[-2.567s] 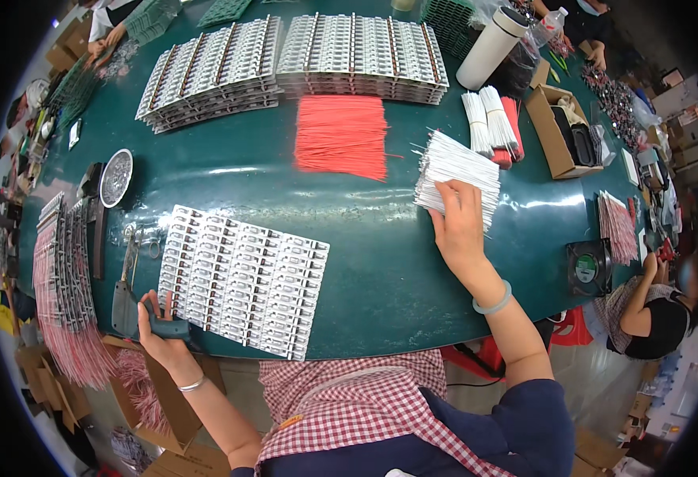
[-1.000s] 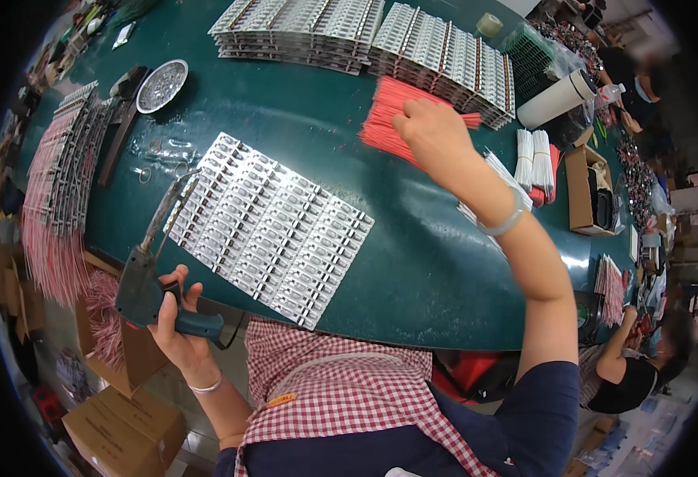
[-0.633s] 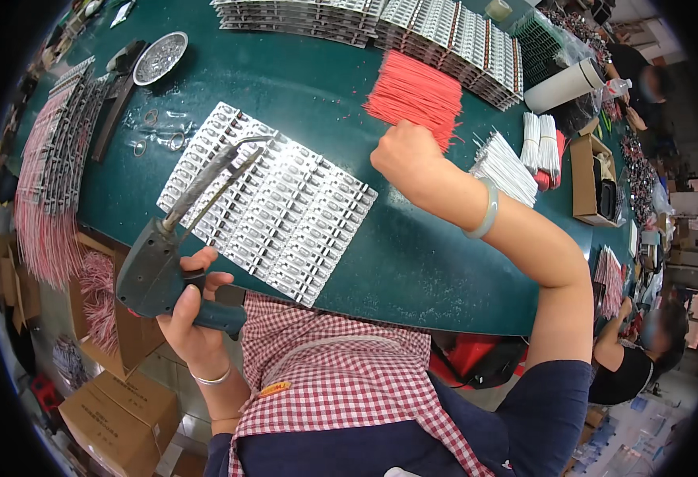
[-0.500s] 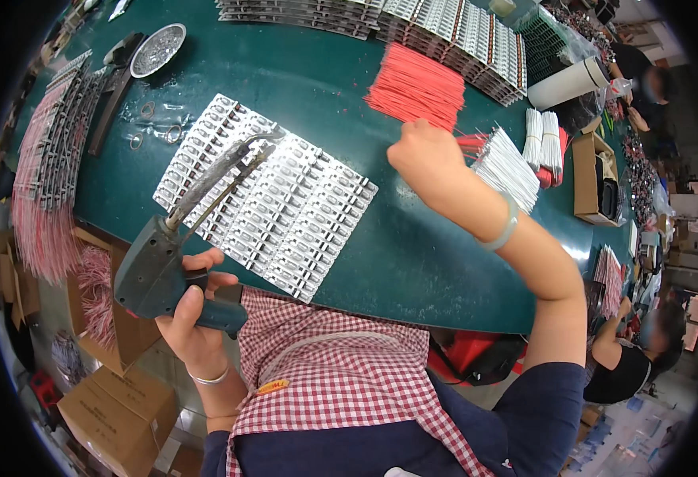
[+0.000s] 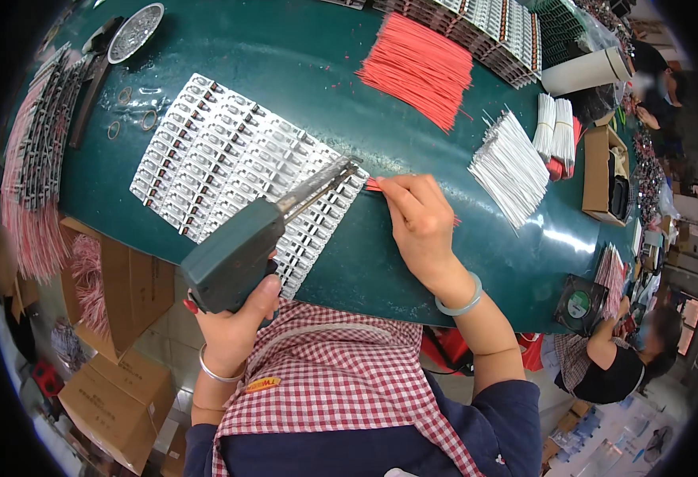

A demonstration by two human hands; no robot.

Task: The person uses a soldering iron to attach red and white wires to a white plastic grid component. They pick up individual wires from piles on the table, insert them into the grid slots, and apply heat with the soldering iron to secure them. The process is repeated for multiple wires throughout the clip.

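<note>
Left hand (image 5: 234, 326) wrapped tight round a dark green hand tool (image 5: 242, 250), metal nose resting over the sheet of white parts (image 5: 230, 163) on the green table (image 5: 285, 71). Right hand (image 5: 420, 226) pinching a thin red wire (image 5: 374, 185) right beside the tool tip. Red wire bundle (image 5: 420, 67) and white wire bundle (image 5: 512, 167) lying further back.

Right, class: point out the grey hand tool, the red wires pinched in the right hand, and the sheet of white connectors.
grey hand tool (image 5: 234, 256), head view, on its body.
red wires (image 5: 374, 185), head view, on the ends left of the fingers.
sheet of white connectors (image 5: 222, 151), head view, on its middle.
</note>
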